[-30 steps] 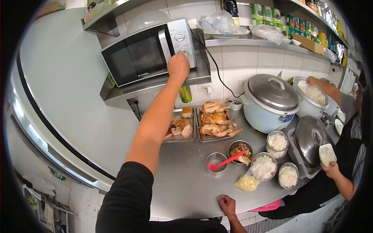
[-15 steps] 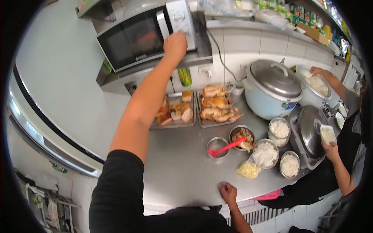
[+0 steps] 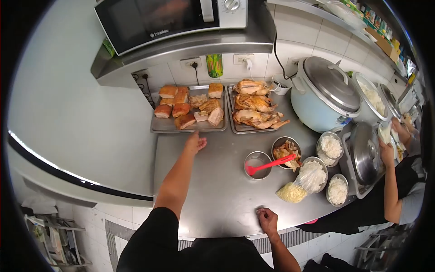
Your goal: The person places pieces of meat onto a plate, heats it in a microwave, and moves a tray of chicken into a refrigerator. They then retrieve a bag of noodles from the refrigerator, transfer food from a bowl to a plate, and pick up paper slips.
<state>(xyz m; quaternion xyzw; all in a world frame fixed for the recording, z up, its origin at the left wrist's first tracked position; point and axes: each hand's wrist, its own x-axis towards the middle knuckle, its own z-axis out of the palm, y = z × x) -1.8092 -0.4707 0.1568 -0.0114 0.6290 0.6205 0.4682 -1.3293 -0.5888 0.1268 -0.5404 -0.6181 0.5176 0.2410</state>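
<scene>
At the far left of the steel counter [image 3: 217,190], roasted meat pieces [image 3: 181,109] are set in a metal tray [image 3: 158,125]; just beside its near rim, the left hand [image 3: 195,143] is held on an extended arm, fingers loosely parted, nothing gripped. A reach at the tray appears to be in hand; entry would call for the fingers to be raised over the rim. Nearer and rightward, the right hand [image 3: 268,220] is rested by the counter's edge, fingers curled; whether anything is pinched cannot be told.

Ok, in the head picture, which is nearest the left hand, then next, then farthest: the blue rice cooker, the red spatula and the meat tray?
1. Meat tray: just beyond the left hand.
2. Red spatula: off to that hand's right.
3. Blue rice cooker: farther right, toward the back.
</scene>
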